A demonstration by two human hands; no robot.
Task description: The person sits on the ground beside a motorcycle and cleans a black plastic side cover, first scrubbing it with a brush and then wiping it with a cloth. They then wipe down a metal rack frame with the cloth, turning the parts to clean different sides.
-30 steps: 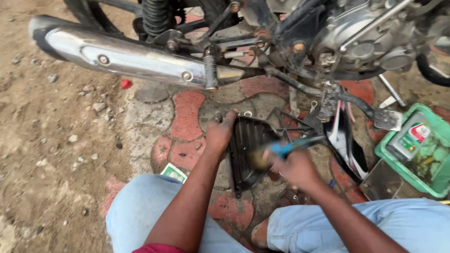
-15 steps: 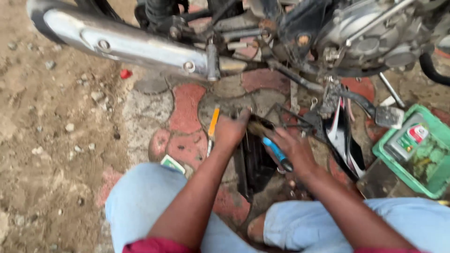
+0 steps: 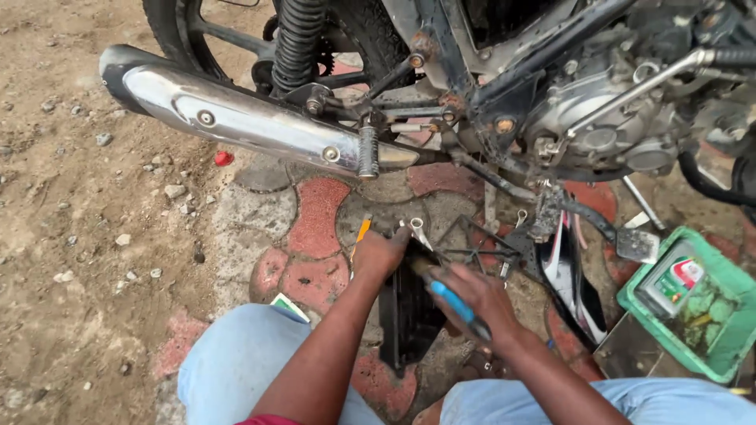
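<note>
Bare dirt (image 3: 71,236) strewn with small stones fills the left side, giving way to paving (image 3: 315,205) of red and grey interlocking stones. Above it runs the chrome exhaust pipe (image 3: 236,118) of a motorcycle, with a coiled black spring (image 3: 298,35) behind it and a small red cap (image 3: 224,158) on the ground just below. The person sits low, pale blue trouser legs (image 3: 236,362) at the bottom edge. Their left hand (image 3: 381,253) is clenched on the top edge of a black plastic cover (image 3: 405,315), which stands on its edge on the paving between the knees; an orange-handled tool (image 3: 360,233) lies just beside that hand. The right hand (image 3: 472,295) is wrapped around a blue-handled brush (image 3: 450,303), whose far end lies against the cover's upper edge, though its bristles are too blurred to make out surely. Past it, a black wire frame (image 3: 480,244) rests on the paving near a black-and-white body panel (image 3: 571,267). Above sits the grimy engine (image 3: 606,118). At the far right a green plastic tray (image 3: 728,346) holds a grey oil bottle (image 3: 669,285).
</note>
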